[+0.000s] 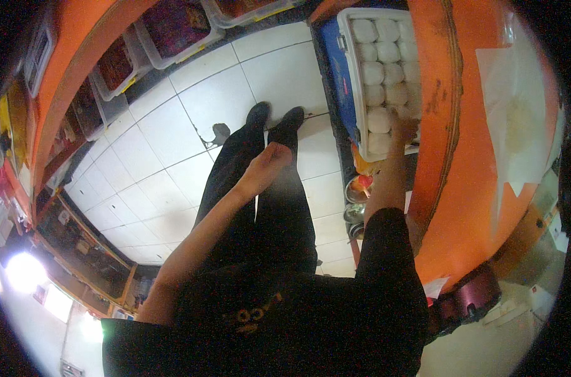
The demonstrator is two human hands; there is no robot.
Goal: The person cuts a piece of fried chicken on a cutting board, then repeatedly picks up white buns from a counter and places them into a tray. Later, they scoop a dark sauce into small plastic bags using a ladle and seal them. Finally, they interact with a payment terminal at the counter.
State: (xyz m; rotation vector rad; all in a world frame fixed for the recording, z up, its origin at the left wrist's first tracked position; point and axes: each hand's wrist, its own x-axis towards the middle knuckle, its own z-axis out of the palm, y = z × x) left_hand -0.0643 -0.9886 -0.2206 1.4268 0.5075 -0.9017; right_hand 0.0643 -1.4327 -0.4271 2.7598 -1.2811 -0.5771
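Rows of round, whitish balls, perhaps dough (387,51), fill a white plastic container (356,94) on a low shelf at the right, partly covered by the orange counter's edge. My right hand (403,125) reaches over the near part of this container, touching or just above the balls; it is blurred and shaded, so its fingers and anything in them do not show clearly. In front of my body, over my dark trousers, my left hand (278,158) hangs with its fingers curled together, and no object shows in it.
An orange counter (473,155) with a whitish sheet (516,113) on it rises at the right. Small bowls (355,213) stand below the container. Clear plastic bins (172,52) line the far left side. Pale floor tiles (285,66) lie around my dark shoes.
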